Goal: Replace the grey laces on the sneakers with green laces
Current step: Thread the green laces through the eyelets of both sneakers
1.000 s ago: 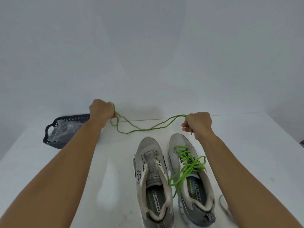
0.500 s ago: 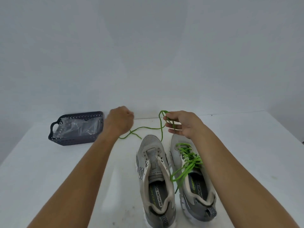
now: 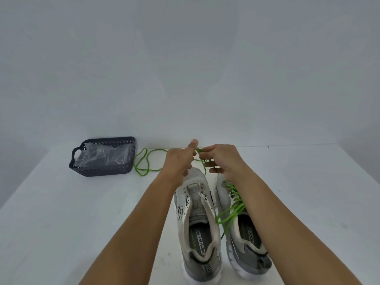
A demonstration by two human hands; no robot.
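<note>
Both hands have come together since a moment ago, when they were spread apart with the lace stretched between them. Now the left hand [image 3: 178, 161] and the right hand [image 3: 221, 159] meet just beyond the toes of the sneakers, each pinching the loose green lace [image 3: 144, 165] in curled fingers; the rest of that lace loops slack on the white bench [image 3: 61, 212] toward the dark perforated basket [image 3: 102, 171], which holds a clear plastic bag [image 3: 104, 157]. Below the hands, the left sneaker [image 3: 197, 223] stands with bare eyelets, no lace in it. Just beside it, the right sneaker [image 3: 244, 233] already carries a green lace [image 3: 232, 208] threaded through, its ends trailing over the opening.
</note>
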